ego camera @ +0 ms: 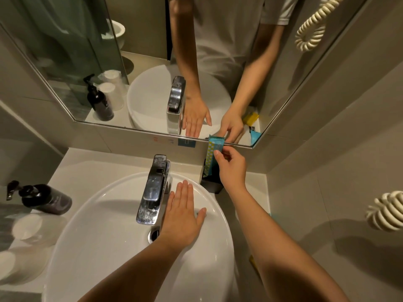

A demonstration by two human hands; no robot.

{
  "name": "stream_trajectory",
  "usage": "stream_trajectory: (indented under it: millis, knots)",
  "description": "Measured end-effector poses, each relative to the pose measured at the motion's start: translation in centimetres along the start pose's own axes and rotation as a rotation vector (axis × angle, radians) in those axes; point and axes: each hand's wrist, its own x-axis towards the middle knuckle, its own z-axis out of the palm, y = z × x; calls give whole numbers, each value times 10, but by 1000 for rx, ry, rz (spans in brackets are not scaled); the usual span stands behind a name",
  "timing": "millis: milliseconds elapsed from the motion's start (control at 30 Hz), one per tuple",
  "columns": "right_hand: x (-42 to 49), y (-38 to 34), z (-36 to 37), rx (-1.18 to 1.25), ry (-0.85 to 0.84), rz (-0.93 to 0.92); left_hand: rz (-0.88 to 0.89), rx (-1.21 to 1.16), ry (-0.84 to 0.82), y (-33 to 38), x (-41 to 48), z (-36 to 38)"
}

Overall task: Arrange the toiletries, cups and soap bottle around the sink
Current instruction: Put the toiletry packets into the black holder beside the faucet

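The right hand [232, 171] pinches a teal and yellow packet [212, 150] near its top, thumb and fingers [217, 154] narrowed on it. Below those fingers the packet stands upright in a black holder [209, 185], at the back of the surface [98, 162], against the mirror [135, 62]. The left hand [183, 212] lies flat on the sink [104, 243] rim, fingers straight and close together, holding nothing. The tap [152, 188] is just left of them. Far left of both hands, a dark pump bottle [46, 199] stands on the surface, with blurred clear cups [26, 227] nearer the camera.
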Motion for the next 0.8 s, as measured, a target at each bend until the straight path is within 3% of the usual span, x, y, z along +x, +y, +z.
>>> stream_trajectory:
  millis: [233, 467, 600, 800]
  knots:
    - [-12, 14, -22, -32, 77, 27, 4, -19, 0, 0, -1, -2]
    - [-56, 80, -79, -273, 244, 262, 18, -24, 8, -1, 0, 1]
    - [-85, 115, -106, -411, 174, 406, 21, -20, 6, -1, 0, 0]
    - [-100, 130, -112, -520, 115, 410, 22, 0, 14, 0, 0, 0]
